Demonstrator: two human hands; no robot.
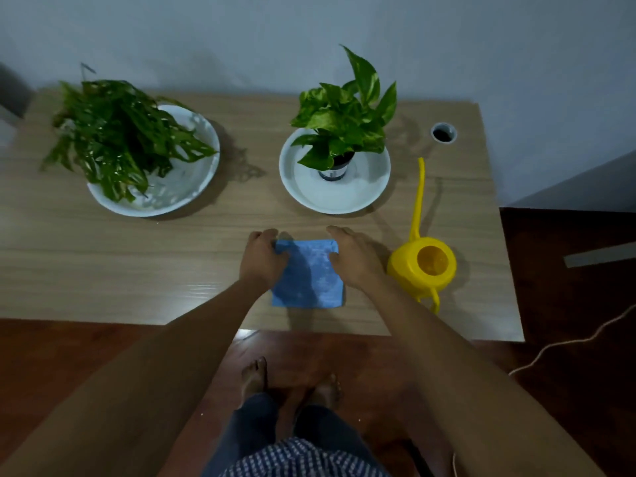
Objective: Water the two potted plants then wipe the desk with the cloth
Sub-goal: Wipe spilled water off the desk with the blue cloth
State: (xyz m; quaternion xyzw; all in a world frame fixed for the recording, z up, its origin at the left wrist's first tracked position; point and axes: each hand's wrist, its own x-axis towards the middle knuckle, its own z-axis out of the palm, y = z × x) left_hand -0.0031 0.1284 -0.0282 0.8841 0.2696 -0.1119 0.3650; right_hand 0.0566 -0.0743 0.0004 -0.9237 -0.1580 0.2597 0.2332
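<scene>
A folded blue cloth (311,278) lies flat on the wooden desk (137,256) near its front edge. My left hand (263,258) grips the cloth's upper left corner, fingers curled on it. My right hand (354,258) rests on the cloth's right edge, fingers mostly flat. A dark leafy plant (117,132) stands in a white dish (186,187) at the back left. A lighter green plant (344,115) in a small pot stands in a white dish (334,197) behind the cloth. The yellow watering can (425,263) sits just right of my right hand, spout pointing away.
A round cable hole (444,132) sits in the desk's back right corner. The wall runs along the desk's far edge. A pale cord (568,342) trails on the dark floor to the right. My bare feet (289,380) stand below the desk's front edge.
</scene>
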